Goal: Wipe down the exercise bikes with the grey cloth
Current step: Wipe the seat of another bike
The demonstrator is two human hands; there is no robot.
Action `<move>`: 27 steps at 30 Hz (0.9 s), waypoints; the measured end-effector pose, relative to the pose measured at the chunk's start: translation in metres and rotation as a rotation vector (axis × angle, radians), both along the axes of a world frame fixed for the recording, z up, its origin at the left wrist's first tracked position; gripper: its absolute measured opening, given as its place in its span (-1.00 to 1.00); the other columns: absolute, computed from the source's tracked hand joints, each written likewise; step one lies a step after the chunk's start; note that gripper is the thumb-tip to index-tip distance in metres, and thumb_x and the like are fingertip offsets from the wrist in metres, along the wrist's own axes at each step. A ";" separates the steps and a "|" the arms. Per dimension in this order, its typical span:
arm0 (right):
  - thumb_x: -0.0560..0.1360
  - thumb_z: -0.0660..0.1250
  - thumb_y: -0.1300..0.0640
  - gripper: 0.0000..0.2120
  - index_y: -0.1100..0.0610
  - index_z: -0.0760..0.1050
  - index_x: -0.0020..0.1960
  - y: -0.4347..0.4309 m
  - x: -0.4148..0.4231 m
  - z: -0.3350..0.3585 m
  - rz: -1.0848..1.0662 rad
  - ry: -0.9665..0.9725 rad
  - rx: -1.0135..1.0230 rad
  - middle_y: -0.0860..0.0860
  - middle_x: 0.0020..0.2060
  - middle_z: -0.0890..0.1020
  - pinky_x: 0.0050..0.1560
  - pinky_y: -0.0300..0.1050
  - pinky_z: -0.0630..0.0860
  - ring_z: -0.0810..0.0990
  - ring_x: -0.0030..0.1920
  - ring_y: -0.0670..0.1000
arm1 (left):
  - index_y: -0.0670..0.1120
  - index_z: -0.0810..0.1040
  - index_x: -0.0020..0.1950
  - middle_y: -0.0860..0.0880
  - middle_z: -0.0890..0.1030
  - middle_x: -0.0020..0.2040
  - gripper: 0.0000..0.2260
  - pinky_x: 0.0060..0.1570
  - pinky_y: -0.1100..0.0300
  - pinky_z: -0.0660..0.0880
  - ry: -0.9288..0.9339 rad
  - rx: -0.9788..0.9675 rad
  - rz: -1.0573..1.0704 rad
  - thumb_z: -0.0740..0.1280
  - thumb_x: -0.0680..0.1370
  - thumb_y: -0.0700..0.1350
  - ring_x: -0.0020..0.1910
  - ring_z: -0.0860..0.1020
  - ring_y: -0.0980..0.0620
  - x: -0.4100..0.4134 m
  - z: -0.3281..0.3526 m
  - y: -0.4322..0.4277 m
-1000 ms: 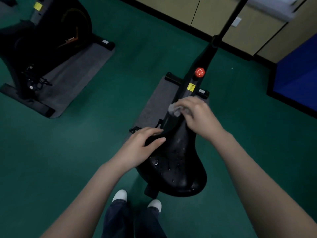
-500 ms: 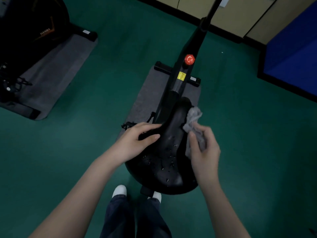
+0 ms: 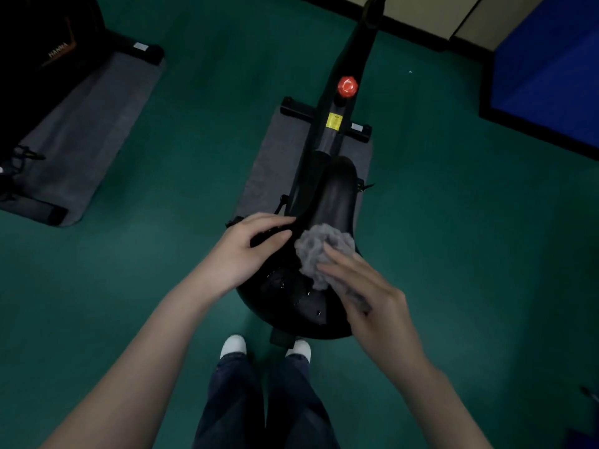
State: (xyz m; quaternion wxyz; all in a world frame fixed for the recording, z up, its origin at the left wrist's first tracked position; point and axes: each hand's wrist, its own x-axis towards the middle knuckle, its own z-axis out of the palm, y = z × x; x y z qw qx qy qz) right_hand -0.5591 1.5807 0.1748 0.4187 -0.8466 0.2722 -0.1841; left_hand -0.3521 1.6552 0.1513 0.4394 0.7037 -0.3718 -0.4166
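A black exercise bike stands in front of me, its glossy saddle point(image 3: 335, 196) pointing away and still beaded with droplets near the back. My right hand point(image 3: 366, 296) presses the crumpled grey cloth point(image 3: 321, 251) flat onto the saddle's middle with straight fingers. My left hand point(image 3: 246, 251) grips the saddle's left edge, thumb on top. The frame point(image 3: 351, 59) runs forward past a red knob point(image 3: 347, 86) and a yellow sticker point(image 3: 334, 121).
A grey mat point(image 3: 269, 170) lies under the bike on the green floor. A second black bike point(image 3: 42, 43) on its own grey mat point(image 3: 81, 131) stands at the far left. A blue pad point(image 3: 547, 69) and beige cabinets line the back right. My feet stand just behind the saddle.
My right hand slid the cloth from the saddle's nose down its right side and onto the middle of the seat. The left hand stayed on the left edge.
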 end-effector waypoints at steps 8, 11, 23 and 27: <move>0.54 0.28 0.34 -0.73 0.25 0.54 0.23 -0.027 0.017 -0.006 -0.502 -0.013 0.242 -0.13 0.05 0.60 0.05 -0.60 0.34 0.48 0.01 -0.50 | 0.14 0.43 0.34 0.25 0.41 0.33 -0.39 0.39 0.32 0.22 -0.077 0.018 -0.001 0.38 0.35 0.32 0.35 0.31 0.33 -0.011 0.001 0.038; 0.53 0.29 0.36 -0.72 0.22 0.55 0.22 -0.016 0.013 -0.003 -0.444 -0.027 0.178 -0.14 0.08 0.57 0.09 -0.58 0.34 0.46 0.08 -0.49 | 0.20 0.29 0.40 0.22 0.29 0.43 -0.17 0.41 0.23 0.16 -0.114 0.026 -0.041 0.46 0.19 0.34 0.43 0.23 0.26 -0.016 -0.001 0.045; 0.56 0.25 0.35 -0.78 0.14 0.54 0.12 -0.062 0.004 -0.038 -0.423 -0.067 0.655 0.09 0.04 0.64 0.29 -0.03 0.46 0.59 0.06 -0.03 | 0.14 0.16 0.49 0.18 0.15 0.49 0.13 0.39 0.47 0.01 -0.206 0.055 -0.185 0.58 0.00 0.27 0.46 0.09 0.30 -0.011 -0.002 0.049; 0.57 0.26 0.27 -0.76 -0.03 0.59 0.06 -0.044 -0.025 -0.047 -0.485 -0.126 0.675 0.03 0.07 0.66 0.25 0.01 0.49 0.61 0.14 0.04 | 0.12 0.21 0.46 0.15 0.22 0.46 0.10 0.36 0.51 0.03 -0.206 0.026 -0.166 0.62 -0.01 0.19 0.43 0.14 0.33 -0.012 -0.001 0.048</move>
